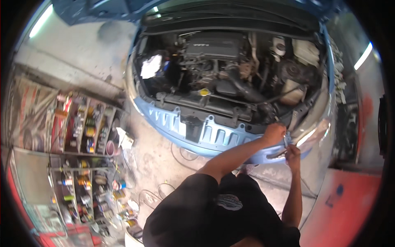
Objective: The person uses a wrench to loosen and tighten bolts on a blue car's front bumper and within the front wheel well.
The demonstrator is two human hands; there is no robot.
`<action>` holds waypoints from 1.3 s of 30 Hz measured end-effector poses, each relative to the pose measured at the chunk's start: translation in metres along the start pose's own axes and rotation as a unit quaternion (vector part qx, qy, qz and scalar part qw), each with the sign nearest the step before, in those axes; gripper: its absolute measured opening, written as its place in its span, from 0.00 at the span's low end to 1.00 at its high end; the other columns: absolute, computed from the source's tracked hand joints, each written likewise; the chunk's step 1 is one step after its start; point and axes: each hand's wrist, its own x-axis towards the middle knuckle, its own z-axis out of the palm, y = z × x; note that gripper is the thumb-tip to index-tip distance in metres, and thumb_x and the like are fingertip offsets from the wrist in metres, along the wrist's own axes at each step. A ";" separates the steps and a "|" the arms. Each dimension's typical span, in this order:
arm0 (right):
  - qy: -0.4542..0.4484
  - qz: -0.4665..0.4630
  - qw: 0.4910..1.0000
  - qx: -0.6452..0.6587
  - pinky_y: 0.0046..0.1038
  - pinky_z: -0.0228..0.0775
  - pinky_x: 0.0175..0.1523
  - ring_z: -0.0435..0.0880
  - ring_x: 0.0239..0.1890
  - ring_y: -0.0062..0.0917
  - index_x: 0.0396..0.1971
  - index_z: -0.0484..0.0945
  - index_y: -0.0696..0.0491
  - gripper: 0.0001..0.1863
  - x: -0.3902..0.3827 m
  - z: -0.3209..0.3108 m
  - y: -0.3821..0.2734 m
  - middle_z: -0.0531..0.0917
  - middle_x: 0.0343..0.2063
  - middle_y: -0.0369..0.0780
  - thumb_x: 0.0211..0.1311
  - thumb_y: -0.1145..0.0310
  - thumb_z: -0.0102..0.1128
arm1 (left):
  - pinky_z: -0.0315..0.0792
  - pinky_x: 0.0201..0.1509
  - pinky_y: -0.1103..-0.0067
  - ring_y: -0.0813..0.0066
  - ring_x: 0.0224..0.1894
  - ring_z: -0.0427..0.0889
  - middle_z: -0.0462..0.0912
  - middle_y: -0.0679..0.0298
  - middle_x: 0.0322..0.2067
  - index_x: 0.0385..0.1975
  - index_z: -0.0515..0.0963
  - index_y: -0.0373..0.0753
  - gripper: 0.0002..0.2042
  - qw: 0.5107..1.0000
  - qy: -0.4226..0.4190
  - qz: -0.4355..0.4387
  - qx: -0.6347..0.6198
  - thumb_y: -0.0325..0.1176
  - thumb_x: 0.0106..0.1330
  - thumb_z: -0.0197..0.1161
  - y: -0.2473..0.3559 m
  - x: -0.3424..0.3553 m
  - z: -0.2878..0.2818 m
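At the right front corner of a blue car's bumper (222,138), both hands are close together beside the headlight (314,131). My left hand (274,133) is closed at the bumper's upper edge; what its fingers hold, if anything, is hidden. Just below and to its right, my right hand (293,157) is closed at the lower end of a thin silvery tool (286,142). The tool's exact kind is too small to make out. A dark narrow shape (276,155) shows on the bumper left of my right hand.
The raised hood (103,12) uncovers the engine (214,47), with a yellow cap (204,92) near the front. Shelves (84,127) of cans and bottles stand at the left. Hoses or cables (152,197) lie on the floor. A red panel (349,206) stands at the right.
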 end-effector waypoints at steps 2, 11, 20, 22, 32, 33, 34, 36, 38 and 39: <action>-0.039 0.042 0.998 -0.014 0.21 0.58 0.17 0.69 0.13 0.14 0.32 0.80 0.58 0.13 0.016 -0.025 -0.015 0.73 0.14 0.32 0.71 0.64 0.56 | 0.79 0.41 0.59 0.49 0.35 0.85 0.84 0.52 0.30 0.26 0.81 0.37 0.05 1.000 0.005 0.004 0.018 0.31 0.58 0.62 0.000 0.000 0.002; -0.114 0.084 0.990 0.014 0.19 0.68 0.17 0.76 0.14 0.17 0.53 0.72 0.61 0.56 0.018 -0.030 -0.009 0.77 0.18 0.35 0.48 0.18 0.56 | 0.81 0.41 0.59 0.49 0.36 0.87 0.84 0.49 0.29 0.25 0.84 0.35 0.07 0.995 -0.033 -0.022 0.089 0.30 0.58 0.62 0.011 0.010 -0.002; -0.006 0.055 0.998 0.040 0.21 0.62 0.16 0.72 0.12 0.16 0.43 0.77 0.59 0.13 -0.009 0.023 -0.034 0.73 0.15 0.33 0.77 0.64 0.50 | 0.79 0.43 0.59 0.48 0.37 0.85 0.84 0.50 0.30 0.25 0.82 0.36 0.06 1.000 -0.011 0.024 -0.011 0.30 0.58 0.60 -0.005 0.007 0.000; -0.006 0.095 0.995 0.029 0.19 0.58 0.14 0.70 0.11 0.15 0.39 0.79 0.60 0.14 -0.006 0.004 -0.038 0.73 0.14 0.32 0.76 0.63 0.51 | 0.78 0.43 0.59 0.48 0.37 0.85 0.84 0.50 0.30 0.25 0.82 0.36 0.06 1.000 -0.007 0.017 -0.020 0.30 0.58 0.60 -0.001 0.001 0.001; -0.143 0.052 0.985 -0.081 0.20 0.66 0.16 0.75 0.11 0.18 0.39 0.79 0.58 0.27 0.035 -0.049 -0.019 0.79 0.17 0.37 0.72 0.44 0.55 | 0.80 0.42 0.58 0.48 0.35 0.86 0.85 0.50 0.29 0.25 0.83 0.35 0.06 0.998 -0.009 0.000 0.062 0.29 0.57 0.62 0.002 0.009 0.005; -0.054 0.103 0.992 0.051 0.22 0.65 0.15 0.75 0.11 0.19 0.39 0.79 0.61 0.16 0.015 -0.022 -0.021 0.78 0.15 0.38 0.74 0.60 0.55 | 0.80 0.41 0.58 0.48 0.35 0.86 0.85 0.50 0.29 0.25 0.84 0.35 0.06 0.998 0.002 0.003 0.063 0.30 0.57 0.62 0.001 0.007 0.007; -0.048 0.118 0.988 0.089 0.22 0.67 0.17 0.77 0.13 0.20 0.47 0.77 0.60 0.18 0.000 -0.001 -0.027 0.78 0.17 0.37 0.74 0.59 0.55 | 0.80 0.42 0.58 0.49 0.36 0.86 0.85 0.50 0.30 0.25 0.84 0.36 0.06 0.997 -0.020 -0.002 0.069 0.30 0.57 0.62 -0.001 0.008 0.009; -0.021 0.023 0.985 0.170 0.22 0.71 0.20 0.80 0.18 0.21 0.54 0.71 0.60 0.18 -0.015 0.045 -0.019 0.78 0.20 0.37 0.76 0.61 0.52 | 0.80 0.44 0.58 0.50 0.39 0.86 0.85 0.50 0.30 0.24 0.84 0.37 0.06 0.995 -0.067 -0.009 0.079 0.31 0.57 0.62 -0.003 0.012 0.010; 0.033 0.051 0.970 0.237 0.23 0.71 0.20 0.77 0.16 0.20 0.51 0.72 0.61 0.18 -0.018 0.074 -0.045 0.77 0.20 0.37 0.77 0.61 0.51 | 0.80 0.43 0.58 0.48 0.37 0.86 0.86 0.50 0.30 0.26 0.84 0.36 0.07 0.995 -0.063 0.002 0.080 0.32 0.58 0.62 -0.003 0.013 0.007; 0.045 0.054 0.972 0.224 0.23 0.71 0.20 0.76 0.15 0.19 0.50 0.73 0.62 0.18 -0.018 0.074 -0.050 0.76 0.21 0.37 0.77 0.60 0.52 | 0.80 0.43 0.58 0.48 0.35 0.86 0.86 0.50 0.30 0.27 0.84 0.35 0.08 0.995 -0.060 0.007 0.081 0.33 0.58 0.62 -0.003 0.013 0.003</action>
